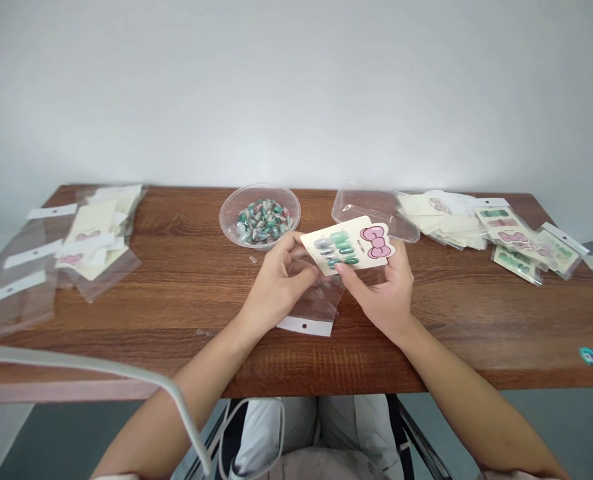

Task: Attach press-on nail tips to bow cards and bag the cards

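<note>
The right hand and left hand pinch a bow-printed card of press-on nails between fingers and thumbs, just above a clear plastic bag. A clear bowl of loose nails sits just beyond the left hand, a clear plastic tray beyond the right.

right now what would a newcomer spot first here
The cream card with its pink bow and rows of green press-on nails catches the eye first, held between the left hand and right hand. Behind it, a clear round bowl holds loose green and silver nails. Clear bagged cards lie spread at the right end of the table.
</note>
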The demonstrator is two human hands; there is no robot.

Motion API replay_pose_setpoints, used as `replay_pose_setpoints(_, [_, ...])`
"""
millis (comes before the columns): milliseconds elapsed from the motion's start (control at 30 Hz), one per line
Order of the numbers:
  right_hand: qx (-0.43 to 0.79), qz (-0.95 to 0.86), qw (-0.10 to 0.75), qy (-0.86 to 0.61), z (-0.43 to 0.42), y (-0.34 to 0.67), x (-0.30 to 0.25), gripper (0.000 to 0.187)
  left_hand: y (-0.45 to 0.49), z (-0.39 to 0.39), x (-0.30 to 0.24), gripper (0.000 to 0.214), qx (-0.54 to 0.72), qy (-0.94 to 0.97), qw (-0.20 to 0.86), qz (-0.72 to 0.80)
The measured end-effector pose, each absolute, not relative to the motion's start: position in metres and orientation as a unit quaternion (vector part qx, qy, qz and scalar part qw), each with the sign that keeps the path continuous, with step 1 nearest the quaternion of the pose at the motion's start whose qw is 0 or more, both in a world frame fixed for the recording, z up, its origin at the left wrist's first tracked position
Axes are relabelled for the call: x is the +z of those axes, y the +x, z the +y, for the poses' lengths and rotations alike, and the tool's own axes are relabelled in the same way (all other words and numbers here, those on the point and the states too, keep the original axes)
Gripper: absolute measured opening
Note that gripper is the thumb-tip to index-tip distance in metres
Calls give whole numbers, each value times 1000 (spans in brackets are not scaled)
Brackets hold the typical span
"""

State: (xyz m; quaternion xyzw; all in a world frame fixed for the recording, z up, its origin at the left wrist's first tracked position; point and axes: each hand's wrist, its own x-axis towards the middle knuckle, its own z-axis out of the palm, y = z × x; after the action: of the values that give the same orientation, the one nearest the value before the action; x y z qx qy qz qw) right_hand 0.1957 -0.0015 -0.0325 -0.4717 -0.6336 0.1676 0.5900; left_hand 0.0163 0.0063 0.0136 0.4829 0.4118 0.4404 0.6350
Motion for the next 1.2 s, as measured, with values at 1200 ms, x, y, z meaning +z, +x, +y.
replay_pose_setpoints(1200, [295, -759, 357, -458, 13, 235, -1, 29, 5, 15, 6, 46, 394, 457, 713, 357])
